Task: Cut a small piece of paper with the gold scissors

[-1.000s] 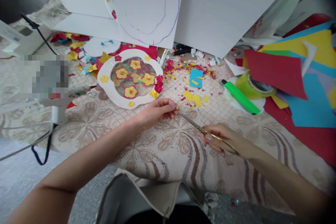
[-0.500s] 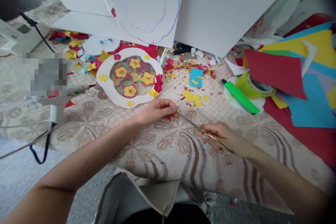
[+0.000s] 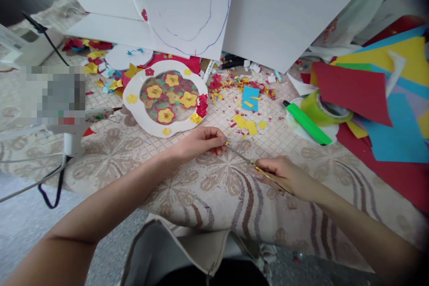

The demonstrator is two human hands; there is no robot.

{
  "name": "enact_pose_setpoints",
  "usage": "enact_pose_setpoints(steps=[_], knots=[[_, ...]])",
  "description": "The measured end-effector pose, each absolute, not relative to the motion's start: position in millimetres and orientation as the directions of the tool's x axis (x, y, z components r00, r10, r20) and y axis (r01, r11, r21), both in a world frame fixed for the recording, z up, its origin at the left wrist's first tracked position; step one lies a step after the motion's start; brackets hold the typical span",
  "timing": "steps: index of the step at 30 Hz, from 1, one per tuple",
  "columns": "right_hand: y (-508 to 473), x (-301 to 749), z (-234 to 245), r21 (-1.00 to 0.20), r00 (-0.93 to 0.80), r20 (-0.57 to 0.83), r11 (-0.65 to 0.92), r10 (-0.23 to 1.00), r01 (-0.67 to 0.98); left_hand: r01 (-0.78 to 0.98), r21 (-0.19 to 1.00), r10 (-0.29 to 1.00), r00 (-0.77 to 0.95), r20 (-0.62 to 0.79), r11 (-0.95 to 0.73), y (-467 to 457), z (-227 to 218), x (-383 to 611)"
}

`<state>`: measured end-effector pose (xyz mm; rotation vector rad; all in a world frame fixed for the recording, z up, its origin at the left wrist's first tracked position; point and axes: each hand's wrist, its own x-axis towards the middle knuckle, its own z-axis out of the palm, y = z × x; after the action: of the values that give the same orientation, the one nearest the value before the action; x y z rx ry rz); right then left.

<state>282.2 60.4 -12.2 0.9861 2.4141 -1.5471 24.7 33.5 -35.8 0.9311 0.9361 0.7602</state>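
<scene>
My left hand (image 3: 208, 142) is closed in a pinch on a tiny yellow paper piece (image 3: 227, 143), most of it hidden by the fingertips. In my right hand (image 3: 281, 174) is a pair of gold-handled scissors (image 3: 246, 159), their blades pointing left. The blade tips meet the yellow piece at my left fingertips. Just beyond my left hand lies a white scalloped frame (image 3: 134, 118) with a clear middle, decorated with yellow and red paper flowers (image 3: 166, 116). Yellow paper scraps (image 3: 246, 124) and a blue paper square (image 3: 250, 98) lie in front of the hands.
A glue gun (image 3: 72, 140) with a cord stands at left. At right are a green cutter knife (image 3: 308, 124), a roll of green tape (image 3: 311, 109) and coloured paper sheets (image 3: 351, 91). White boards (image 3: 268, 13) stand at the back. Small red and yellow clippings (image 3: 239, 85) are scattered mid-table.
The scissors and my right hand have shifted very slightly, with the handles closer together. My left hand stays almost in place, still pinching the yellow piece.
</scene>
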Motion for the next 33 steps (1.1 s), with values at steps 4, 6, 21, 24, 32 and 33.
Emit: enact_pose_setpoints(steps=[4,6,21,24,32,33], knots=[[60.7,283.1,-15.7,-0.786,-0.789,-0.421,0.255,0.447,0.563,-0.131,0.909,0.854,0.416,-0.312,0.396,33.7,-35.9,24.0],[60.7,283.2,-16.1,-0.794,-0.790,-0.423,0.238,0.444,0.559,-0.123,0.911,0.852,0.420,-0.312,0.394,33.8,-35.5,23.9],[58.9,282.4,-14.4,-0.749,-0.792,-0.400,0.334,0.461,0.572,-0.110,0.910,0.849,0.418,-0.323,0.400,35.1,-36.0,23.4],[58.6,282.2,-14.5,-0.743,-0.790,-0.392,0.344,0.472,0.574,-0.102,0.910,0.849,0.413,-0.329,0.402,34.9,-36.4,23.9],[56.0,280.6,-16.3,-0.720,-0.788,-0.390,0.376,0.475,0.583,-0.099,0.899,0.837,0.419,-0.352,0.427,35.5,-37.5,23.3],[55.8,280.8,-16.7,-0.716,-0.790,-0.387,0.384,0.475,0.582,-0.104,0.896,0.834,0.423,-0.353,0.432,35.5,-37.8,23.0]])
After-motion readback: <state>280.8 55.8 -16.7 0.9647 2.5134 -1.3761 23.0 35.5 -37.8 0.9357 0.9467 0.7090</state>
